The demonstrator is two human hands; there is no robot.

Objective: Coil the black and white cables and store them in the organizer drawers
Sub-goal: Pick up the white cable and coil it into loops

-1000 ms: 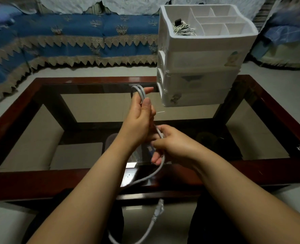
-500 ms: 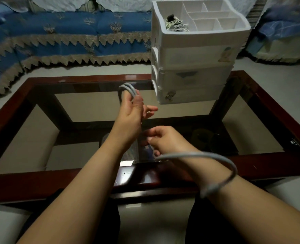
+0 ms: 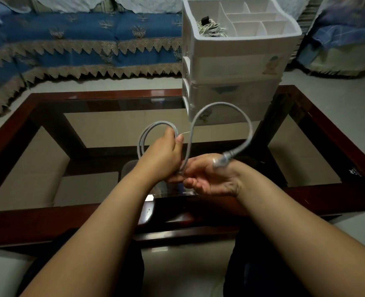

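- Head view: both forearms are extended over the near edge of a glass-topped counter (image 3: 48,219) with a dark red wooden frame.
- The left hand (image 3: 164,153) is clenched around several gathered turns of a grey-white cable (image 3: 231,105); a small coil (image 3: 144,136) protrudes to the left of and above the fist.
- The right hand (image 3: 209,179) is positioned just below and to the right of the left hand, palm turned upward, with its fingers pinched on the cable where the strand descends from the left fist.
- From that pinch point, the free length of cable is carried upward in a large open loop that arches in front of the organizer and curves back down.
- The cable plug (image 3: 219,162) at the free end is located over the right wrist; whether it touches the skin cannot be determined.
- A white organizer (image 3: 237,67) with three stacked drawers is placed at the far right of the counter. All drawers are seen closed.
- In the open divided tray on top of the organizer, a bundled light cord with a black plug (image 3: 211,27) is stored in the left compartment.
- A sofa with a blue patterned cover (image 3: 80,43) is visible beyond the counter.
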